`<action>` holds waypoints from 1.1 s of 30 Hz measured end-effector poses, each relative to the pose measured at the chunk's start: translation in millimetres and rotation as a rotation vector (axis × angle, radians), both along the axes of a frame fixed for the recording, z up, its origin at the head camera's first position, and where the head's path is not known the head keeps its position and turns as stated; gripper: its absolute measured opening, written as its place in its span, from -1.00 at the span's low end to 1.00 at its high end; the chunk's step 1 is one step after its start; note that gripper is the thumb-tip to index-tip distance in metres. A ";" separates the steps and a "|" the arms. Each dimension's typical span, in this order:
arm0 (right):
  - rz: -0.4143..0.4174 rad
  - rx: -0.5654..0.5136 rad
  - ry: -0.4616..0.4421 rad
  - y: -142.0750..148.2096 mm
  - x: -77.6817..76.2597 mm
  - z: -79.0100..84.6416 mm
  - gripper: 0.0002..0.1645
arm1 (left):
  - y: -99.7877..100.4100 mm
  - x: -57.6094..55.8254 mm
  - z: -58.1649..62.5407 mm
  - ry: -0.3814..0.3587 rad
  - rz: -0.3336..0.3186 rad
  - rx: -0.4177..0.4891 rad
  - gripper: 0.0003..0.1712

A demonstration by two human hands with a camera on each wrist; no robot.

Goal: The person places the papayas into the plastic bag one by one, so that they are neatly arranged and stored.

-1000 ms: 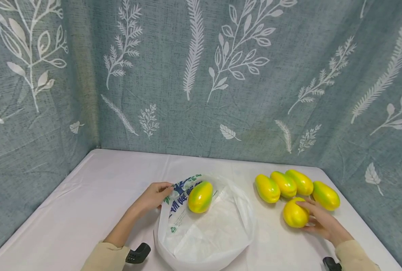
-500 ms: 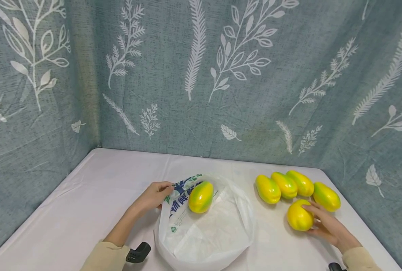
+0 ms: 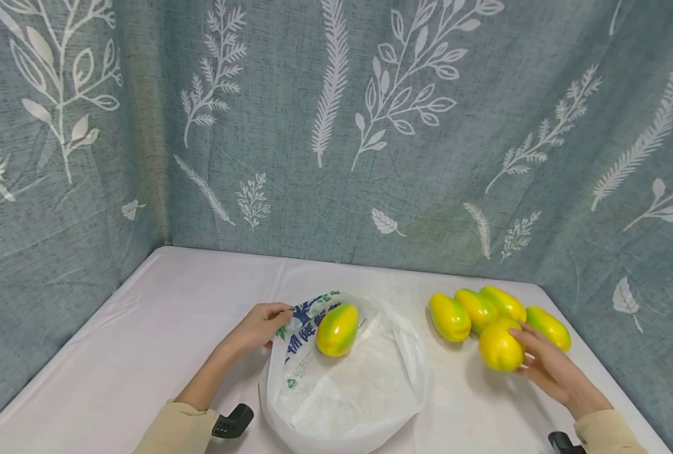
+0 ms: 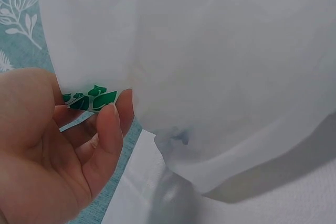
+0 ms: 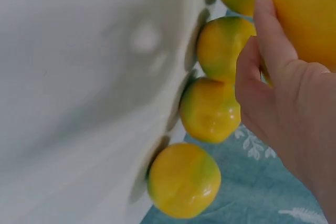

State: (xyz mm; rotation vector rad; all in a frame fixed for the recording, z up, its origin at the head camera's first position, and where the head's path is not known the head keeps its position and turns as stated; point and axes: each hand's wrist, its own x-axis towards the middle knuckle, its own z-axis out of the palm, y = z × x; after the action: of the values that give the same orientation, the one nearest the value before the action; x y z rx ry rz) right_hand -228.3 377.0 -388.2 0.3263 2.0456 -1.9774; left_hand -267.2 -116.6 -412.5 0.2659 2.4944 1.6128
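My left hand (image 3: pixel 258 328) pinches the rim of a white plastic bag (image 3: pixel 364 403) at its far left side, beside blue and green print. In the left wrist view the thumb and fingers close on the edge of the bag (image 4: pixel 210 66) by a green leaf print. Inside the spread-open bag lies one yellow-green papaya (image 3: pixel 337 330). Over at the right, my right hand (image 3: pixel 557 372) grips another papaya (image 3: pixel 501 345), held just above the table with its shadow below. The right wrist view shows fingers along the side of this papaya (image 5: pixel 315 19).
Several more papayas (image 3: pixel 448 317) lie in a row at the back right of the white-covered table (image 3: pixel 211 284), behind the right hand. A grey-green curtain (image 3: pixel 291 208) with white leaf patterns stands around the back and sides.
My right hand has shifted slightly right and raised the papaya off the table; it now overlaps the row behind it. The left hand keeps its pinch on the bag rim.
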 end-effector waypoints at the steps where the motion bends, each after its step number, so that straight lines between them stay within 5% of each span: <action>1: 0.000 -0.022 0.004 -1.3 0.1 0.7 0.03 | 0.0 -0.2 0.0 0.002 0.000 -0.001 -0.61; 11: 0.028 -0.233 0.030 -28.0 -2.8 12.3 -0.02 | -1.2 1.0 0.0 -0.003 0.005 -0.001 -0.62; 33: 0.265 -0.199 0.074 -113.1 -19.4 15.8 -0.12 | -0.5 0.5 0.7 0.014 0.000 -0.004 -0.62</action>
State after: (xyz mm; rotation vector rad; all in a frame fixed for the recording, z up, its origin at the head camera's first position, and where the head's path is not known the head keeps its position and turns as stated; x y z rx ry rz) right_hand -247.7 263.9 -372.4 -0.0576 1.8041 -2.0277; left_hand -266.7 -117.1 -411.8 0.2778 2.5077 1.6120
